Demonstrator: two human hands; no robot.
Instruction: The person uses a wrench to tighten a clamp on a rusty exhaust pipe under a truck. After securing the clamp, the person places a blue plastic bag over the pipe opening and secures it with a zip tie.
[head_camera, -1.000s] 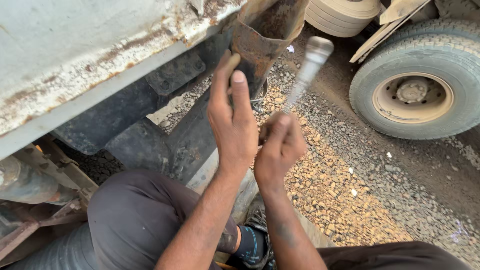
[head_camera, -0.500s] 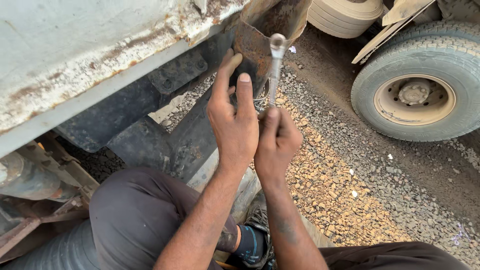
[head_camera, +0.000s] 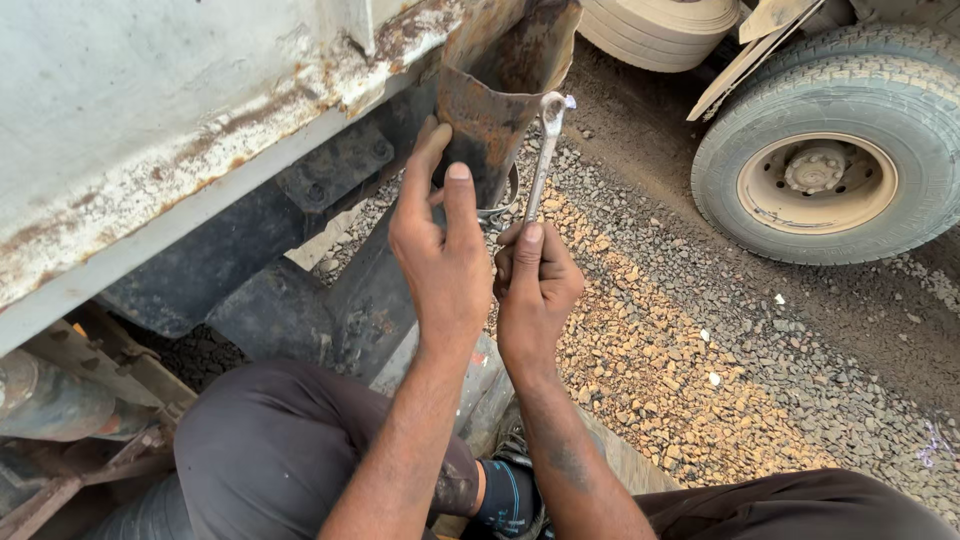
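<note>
While the left hand (head_camera: 440, 250) lies flat and open on the rusty bracket (head_camera: 490, 110), the right hand (head_camera: 535, 285) grips a wrench (head_camera: 540, 150) whose top end sits beside the bracket's edge, so the work looks unfinished. Open gravel (head_camera: 680, 340) on the right leaves swing room; the truck body (head_camera: 150, 130) crowds the left.

We see gravel ground (head_camera: 640, 380) here, loose stones everywhere, a truck wheel (head_camera: 825, 175) standing at its far right edge.
</note>
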